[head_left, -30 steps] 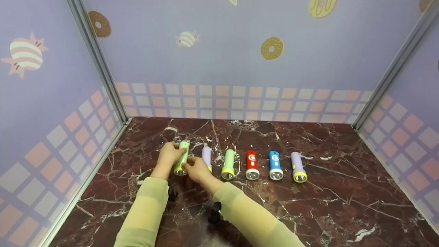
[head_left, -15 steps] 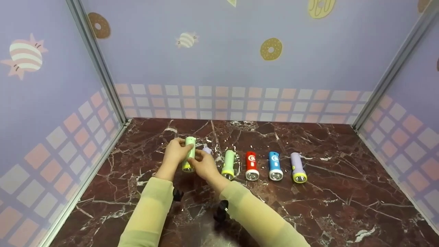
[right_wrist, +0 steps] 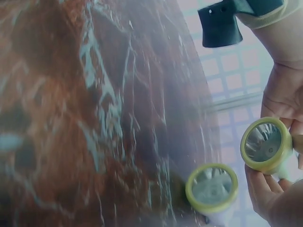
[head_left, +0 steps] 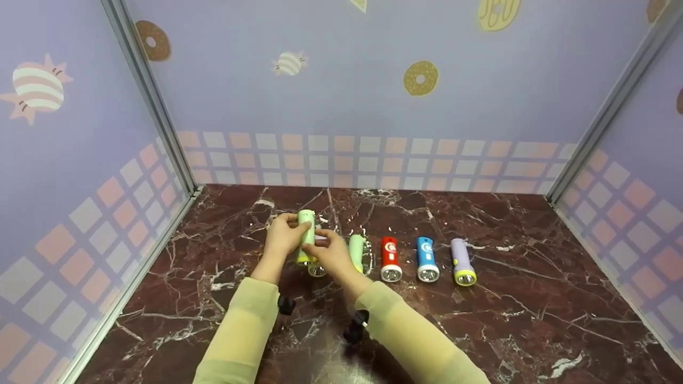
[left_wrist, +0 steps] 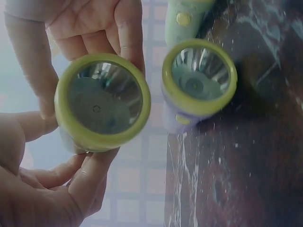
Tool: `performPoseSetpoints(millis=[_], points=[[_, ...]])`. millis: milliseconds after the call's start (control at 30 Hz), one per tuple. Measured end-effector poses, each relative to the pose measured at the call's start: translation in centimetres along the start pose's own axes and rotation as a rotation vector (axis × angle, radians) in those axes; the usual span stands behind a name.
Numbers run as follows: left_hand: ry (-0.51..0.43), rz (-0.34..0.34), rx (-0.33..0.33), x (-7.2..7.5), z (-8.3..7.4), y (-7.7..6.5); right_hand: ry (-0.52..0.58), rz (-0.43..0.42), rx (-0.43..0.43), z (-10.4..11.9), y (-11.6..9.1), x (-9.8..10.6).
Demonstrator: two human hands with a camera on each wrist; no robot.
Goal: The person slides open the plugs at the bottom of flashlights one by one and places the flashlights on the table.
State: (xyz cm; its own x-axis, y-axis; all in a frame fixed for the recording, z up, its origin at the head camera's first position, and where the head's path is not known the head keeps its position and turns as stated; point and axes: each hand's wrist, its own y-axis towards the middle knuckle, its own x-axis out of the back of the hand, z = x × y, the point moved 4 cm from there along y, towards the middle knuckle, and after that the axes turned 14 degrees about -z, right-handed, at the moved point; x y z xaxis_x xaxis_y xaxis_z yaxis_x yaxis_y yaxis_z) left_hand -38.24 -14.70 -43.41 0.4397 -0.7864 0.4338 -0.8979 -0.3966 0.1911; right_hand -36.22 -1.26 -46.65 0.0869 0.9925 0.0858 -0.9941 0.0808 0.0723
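Note:
A light green flashlight (head_left: 307,234) with a yellow-green lens ring is held off the table between both hands. My left hand (head_left: 285,234) grips its body from the left, thumb across the front. From the right, my right hand (head_left: 333,253) pinches the lower body between thumb and fingers. Its lens (left_wrist: 103,101) faces the camera in the left wrist view. Just beneath and behind lies a purple flashlight (head_left: 317,271), mostly hidden by the hands in the head view; its yellow-rimmed lens (right_wrist: 211,188) shows in the right wrist view.
To the right, a second green flashlight (head_left: 356,250), a red one (head_left: 391,256), a blue one (head_left: 427,256) and another purple one (head_left: 462,258) lie in a row, lenses toward me. The dark red marble table (head_left: 507,325) is bounded by patterned walls (head_left: 341,96).
Both hands have carried the green flashlight up off the table and to the right, from left of the nearer purple flashlight to in front of it. The other flashlights have stayed put.

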Motion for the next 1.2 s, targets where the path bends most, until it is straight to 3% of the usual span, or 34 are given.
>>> performPoseSetpoints(millis=[167, 367, 800, 933, 1200], points=[[-0.058, -0.006, 0.002, -0.7, -0.4, -0.6, -0.045, -0.015, 0.067, 0.0, 0.2, 1.3], [-0.127, -0.012, -0.025, -1.7, -1.1, -1.3, -0.022, -0.013, 0.055, -0.1, 0.1, 3.1], [-0.266, 0.056, 0.031, -4.0, -2.0, -2.9, -0.015, 0.009, 0.055, -0.3, -0.2, 6.8], [-0.291, 0.060, 0.019, -4.6, -2.2, -3.5, -0.013, 0.004, 0.058, -0.3, -0.6, 7.9], [-0.371, 0.126, 0.066, -5.8, -2.5, -4.7, -0.042, -0.003, 0.072, -0.8, -1.3, 10.0]])
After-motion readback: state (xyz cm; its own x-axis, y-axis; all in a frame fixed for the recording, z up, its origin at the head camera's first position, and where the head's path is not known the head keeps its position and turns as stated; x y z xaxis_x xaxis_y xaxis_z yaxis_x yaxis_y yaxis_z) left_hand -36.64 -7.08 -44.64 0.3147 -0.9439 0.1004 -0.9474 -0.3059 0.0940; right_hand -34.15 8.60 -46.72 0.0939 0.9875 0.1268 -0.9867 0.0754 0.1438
